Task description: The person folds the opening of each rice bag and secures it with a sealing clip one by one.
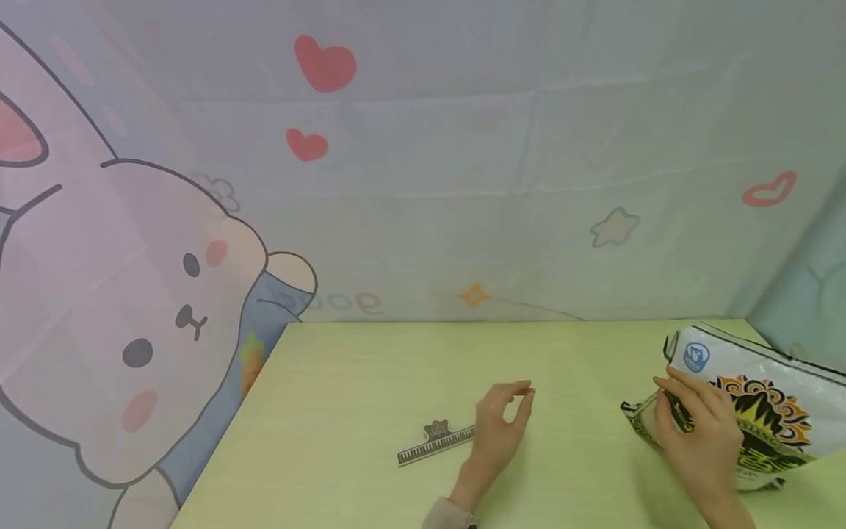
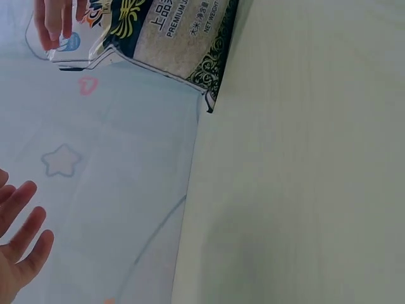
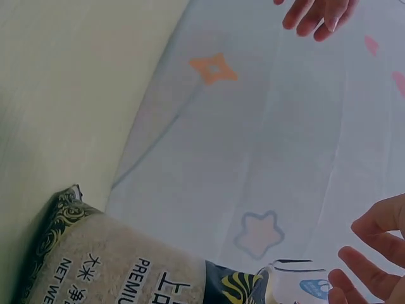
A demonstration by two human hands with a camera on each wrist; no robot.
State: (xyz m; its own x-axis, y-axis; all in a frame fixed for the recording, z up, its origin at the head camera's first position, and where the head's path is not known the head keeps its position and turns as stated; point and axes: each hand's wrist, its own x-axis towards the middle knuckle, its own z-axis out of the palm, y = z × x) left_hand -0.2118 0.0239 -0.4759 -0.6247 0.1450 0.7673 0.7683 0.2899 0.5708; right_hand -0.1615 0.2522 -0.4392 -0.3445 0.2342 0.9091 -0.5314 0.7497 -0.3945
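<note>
Rice bag (image 1: 760, 419) stands on the right side of the table (image 1: 330, 389), bottom down and top up. Our right hand (image 1: 703, 433) is the near one: it is in front of the bag's left part, up by the corner with the little blue mark (image 1: 696, 356). Most of the bag lies to the right of that hand. We see the fingers loose and a bit bent, with nothing between them — but we cannot tell if a fingertip touches the bag. The bag's long top edge (image 1: 747, 345) goes from that corner off to the right and out of the head view.

Our left hand (image 1: 496, 427) is well apart from the bag. Its thumb and pointing finger curve toward each other, and we see nothing in them. It is much nearer to the clip (image 1: 438, 444), the one with piano keys on it.

The clip lies on the table to the left of that hand. Its long side slants up to the right, and its far end is hidden by our hand. So the clip points roughly toward the bag — left hand near one, right hand near the other, and a big gap between.
</note>
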